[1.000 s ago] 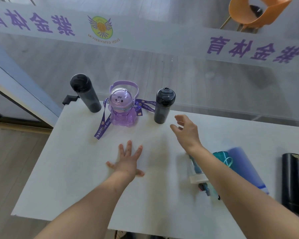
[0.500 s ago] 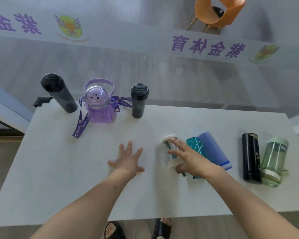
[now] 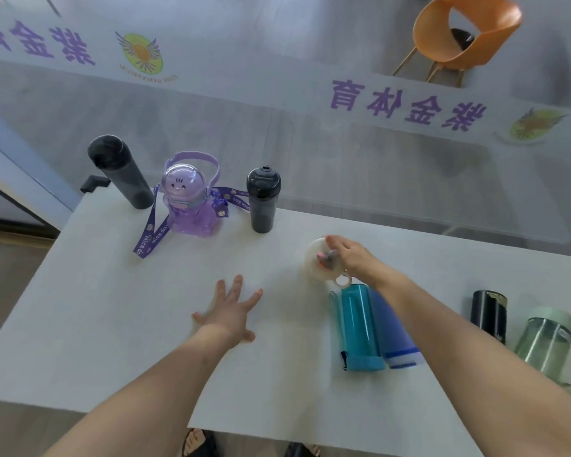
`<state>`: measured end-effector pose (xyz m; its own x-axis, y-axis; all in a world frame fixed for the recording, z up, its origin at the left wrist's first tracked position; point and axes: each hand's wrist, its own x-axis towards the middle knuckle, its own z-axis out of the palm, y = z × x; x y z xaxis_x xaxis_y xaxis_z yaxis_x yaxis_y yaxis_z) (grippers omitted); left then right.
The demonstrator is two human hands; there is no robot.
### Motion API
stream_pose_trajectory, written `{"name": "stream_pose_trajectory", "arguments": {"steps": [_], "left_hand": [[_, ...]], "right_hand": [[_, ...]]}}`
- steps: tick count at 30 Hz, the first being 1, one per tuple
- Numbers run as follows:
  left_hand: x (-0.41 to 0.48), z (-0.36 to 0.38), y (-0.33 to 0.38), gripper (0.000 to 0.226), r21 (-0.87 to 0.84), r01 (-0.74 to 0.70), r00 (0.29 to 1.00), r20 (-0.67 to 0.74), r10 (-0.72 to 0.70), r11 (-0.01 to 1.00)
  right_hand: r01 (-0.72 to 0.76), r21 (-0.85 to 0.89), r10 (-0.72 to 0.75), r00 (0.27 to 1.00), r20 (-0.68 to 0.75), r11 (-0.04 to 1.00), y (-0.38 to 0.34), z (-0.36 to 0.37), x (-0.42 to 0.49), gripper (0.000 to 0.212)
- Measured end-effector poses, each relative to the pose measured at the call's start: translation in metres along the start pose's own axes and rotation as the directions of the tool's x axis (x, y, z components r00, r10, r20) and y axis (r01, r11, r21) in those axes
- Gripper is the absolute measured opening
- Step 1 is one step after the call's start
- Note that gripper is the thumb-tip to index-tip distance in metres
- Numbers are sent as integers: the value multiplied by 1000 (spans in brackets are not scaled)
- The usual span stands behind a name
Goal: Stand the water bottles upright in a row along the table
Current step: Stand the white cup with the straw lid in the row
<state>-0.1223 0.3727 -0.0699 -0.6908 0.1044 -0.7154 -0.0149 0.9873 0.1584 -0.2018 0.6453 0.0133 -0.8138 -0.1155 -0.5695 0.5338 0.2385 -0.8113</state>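
Three bottles stand upright along the far edge of the white table (image 3: 96,324): a tall dark bottle (image 3: 121,171), a purple bear-shaped bottle (image 3: 188,201) with a lanyard, and a shorter black bottle (image 3: 262,199). My right hand (image 3: 353,258) is shut on a clear bottle with a white lid (image 3: 318,262), lifted and tilted, its lid facing me. My left hand (image 3: 231,313) rests flat on the table, fingers spread. Lying on their sides are a teal bottle (image 3: 358,328), a blue bottle (image 3: 394,338), a black bottle (image 3: 488,313) and a pale green bottle (image 3: 546,339).
A glass wall with purple lettering runs just behind the table's far edge. An orange chair (image 3: 459,37) stands beyond it. My feet (image 3: 198,445) in sandals show under the near edge.
My right hand went from open near the upright black bottle to the lying clear bottle, gripped it and raised it off the table. My left hand stayed flat.
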Motion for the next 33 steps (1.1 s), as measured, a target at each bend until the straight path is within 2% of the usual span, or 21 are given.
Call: {"name": "stream_pose_trajectory", "arguments": {"steps": [3,6,9,15,16,18,20,24,27,29,31,33], "left_hand": [[5,4,-1,104,3,4,1000,-11,-4,1000],[7,7,-3,105,-8,1,1000,-26,-1,1000],[7,7,-4,106,-19,4,1000,-22,-4,1000],[6,7,-3,105,-33,2,1000,-24,-2,999],[6,7,-3,104,-30,1,1000,-22,-1,1000],[5,5,-2,101,-26,2,1000,-21,-2,1000],[3,3,-1,94,-34,1,999,-46,-3,999],[5,1,13,87,-28,39,994,-104,-42,999],[11,0,26,92,6,49,988,-144,-48,999],[15,-2,33,97,-11,47,989,-140,-48,999],[20,-5,40,103,-47,59,990,-125,-65,997],[24,-8,44,108,-74,77,990,-109,-85,994]], "right_hand": [[-32,-25,32,999,-22,999,-2,-2,2,30],[23,-119,-30,998,-57,993,5,-6,6,30],[56,-92,-63,995,-73,994,5,-4,3,32],[165,-77,-180,950,-257,983,21,-7,-9,68],[187,-161,-226,934,-276,969,22,-3,-17,73],[151,-467,-317,900,-301,871,26,6,-28,93],[115,-617,-369,879,-301,778,30,15,-30,104],[172,-527,-355,896,-268,832,28,9,-27,89],[216,-472,-315,938,-141,855,22,-4,-26,74],[227,-509,-320,942,-101,830,20,-7,-23,82],[211,-590,-342,933,-117,779,22,-5,-20,96],[197,-628,-364,920,-147,753,25,-2,-18,99]]}}
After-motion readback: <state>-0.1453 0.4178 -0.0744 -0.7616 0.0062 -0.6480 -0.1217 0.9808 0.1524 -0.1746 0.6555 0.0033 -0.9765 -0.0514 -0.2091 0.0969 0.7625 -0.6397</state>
